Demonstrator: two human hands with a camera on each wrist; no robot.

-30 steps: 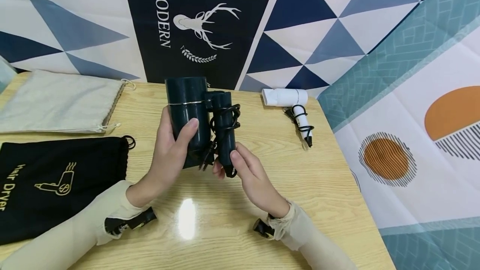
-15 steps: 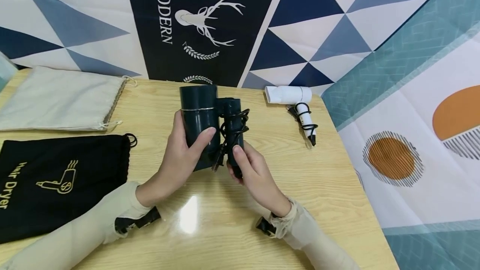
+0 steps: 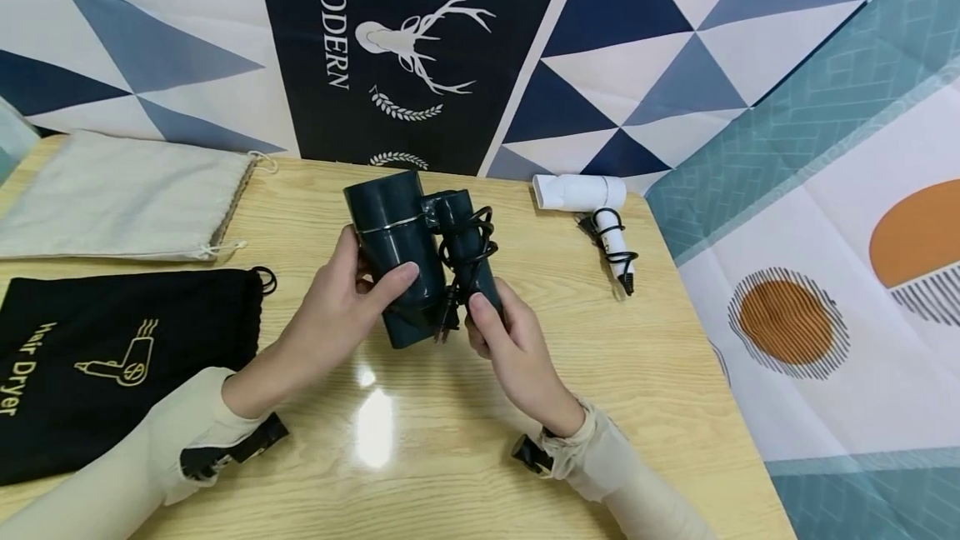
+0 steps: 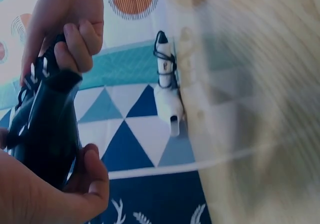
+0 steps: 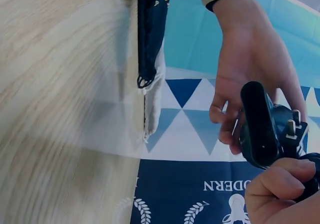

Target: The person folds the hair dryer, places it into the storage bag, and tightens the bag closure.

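A dark green hair dryer [image 3: 401,252], its black cord [image 3: 468,240] wound round the handle, is held above the table in both hands. My left hand [image 3: 333,294] holds the barrel from the left, thumb across the front and fingers partly hidden behind. My right hand [image 3: 517,352] grips the lower end of the handle. The dryer leans, its upper end tipped to the left. In the right wrist view, the flat nozzle [image 5: 260,124] and the bare plug prongs [image 5: 291,127] point toward the camera. The left wrist view shows the dryer's dark body [image 4: 50,129] between both hands.
A small white hair dryer [image 3: 577,192] with its cord wrapped lies at the back right of the wooden table [image 3: 600,407]. At the left lie a light cloth bag [image 3: 120,194] and a black drawstring bag [image 3: 195,332] printed "Hair Dryer". A patterned backdrop stands behind.
The green hair dryer has shifted to the right, then tipped with its upper end leftward. My left hand has slid left and lower on the barrel; the right still grips the handle.
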